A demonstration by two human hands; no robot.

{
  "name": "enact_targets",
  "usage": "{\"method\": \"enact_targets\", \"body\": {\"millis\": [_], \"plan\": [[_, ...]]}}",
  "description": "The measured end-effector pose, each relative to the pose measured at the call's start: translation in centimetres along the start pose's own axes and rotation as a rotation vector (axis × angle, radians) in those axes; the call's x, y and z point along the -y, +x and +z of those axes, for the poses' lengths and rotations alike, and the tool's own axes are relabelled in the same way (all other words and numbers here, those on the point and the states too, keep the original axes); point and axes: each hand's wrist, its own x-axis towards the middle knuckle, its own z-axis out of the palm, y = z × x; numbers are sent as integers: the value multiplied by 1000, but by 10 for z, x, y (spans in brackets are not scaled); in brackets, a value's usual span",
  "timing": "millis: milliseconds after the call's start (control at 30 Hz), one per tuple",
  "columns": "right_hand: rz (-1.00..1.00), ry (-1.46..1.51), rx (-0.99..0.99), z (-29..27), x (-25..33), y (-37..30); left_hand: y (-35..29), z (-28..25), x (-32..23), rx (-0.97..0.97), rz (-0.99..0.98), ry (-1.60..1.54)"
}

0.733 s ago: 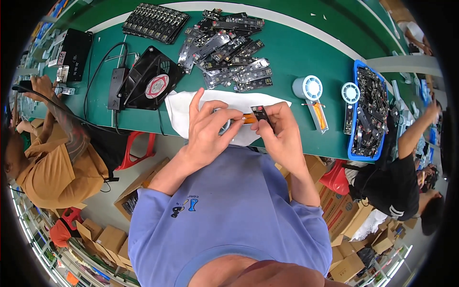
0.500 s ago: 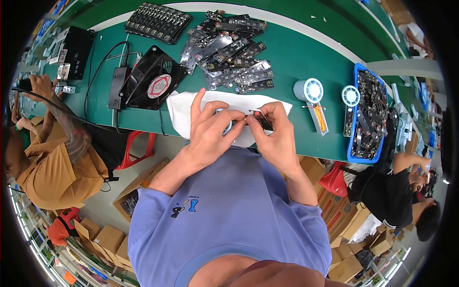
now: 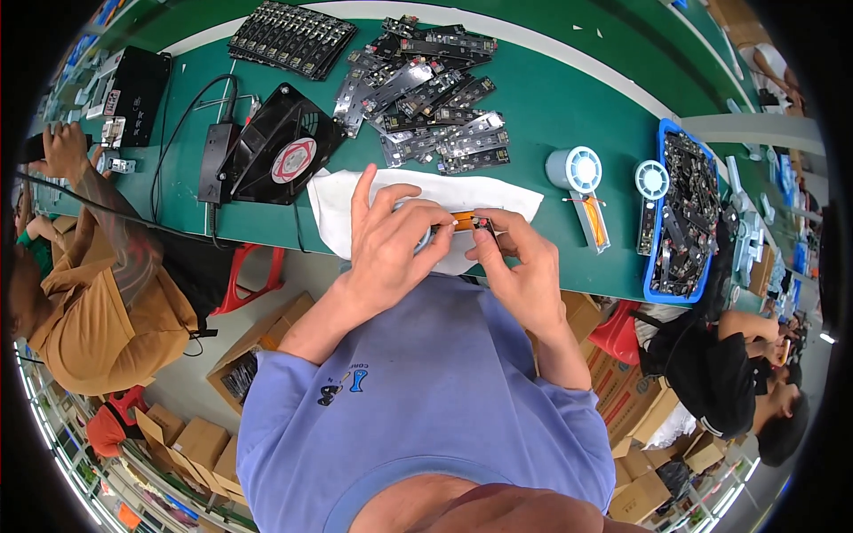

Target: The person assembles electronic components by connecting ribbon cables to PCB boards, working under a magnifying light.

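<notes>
My hands meet over a white cloth [image 3: 333,213] at the table's near edge. In my closed left hand [image 3: 386,249] is a light blue unit, mostly hidden behind the fingers; an orange cell-like part [image 3: 463,220] shows between the hands. My right hand [image 3: 522,266] pinches a small black circuit board [image 3: 482,224] with a red component, close beside the orange part. Whether the two touch, I cannot tell. To the right stands a light blue handheld fan [image 3: 582,169] with an open handle [image 3: 592,222] showing an orange part. Another such fan [image 3: 651,179] has a black board along its handle.
Loose circuit boards [image 3: 435,98] lie heaped at the back, beside a stacked board panel [image 3: 291,40]. A black box fan [image 3: 289,147] and power adapter [image 3: 217,164] sit left. A blue tray [image 3: 655,275] of boards stands right. Co-workers sit on both sides.
My right hand has shifted slightly right and turned the circuit board, which looks narrower now. The orange part has come into sight between my hands. My left hand has barely moved.
</notes>
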Motion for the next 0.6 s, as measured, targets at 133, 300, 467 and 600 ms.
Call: {"method": "enact_targets", "body": {"millis": [133,300,467,600], "plan": [[-71,-104,-67,6,-8,3,0,-2,-2,12,-14,9],[-76,-108,-78,12,-6,2,-2,2,0,-4,-3,-26],[-125,-202,-37,13,2,3,-2,0,-2,-13,-15,-23],[-117,-180,-44,14,2,2,-2,1,-2,-15,-1,-17]]}}
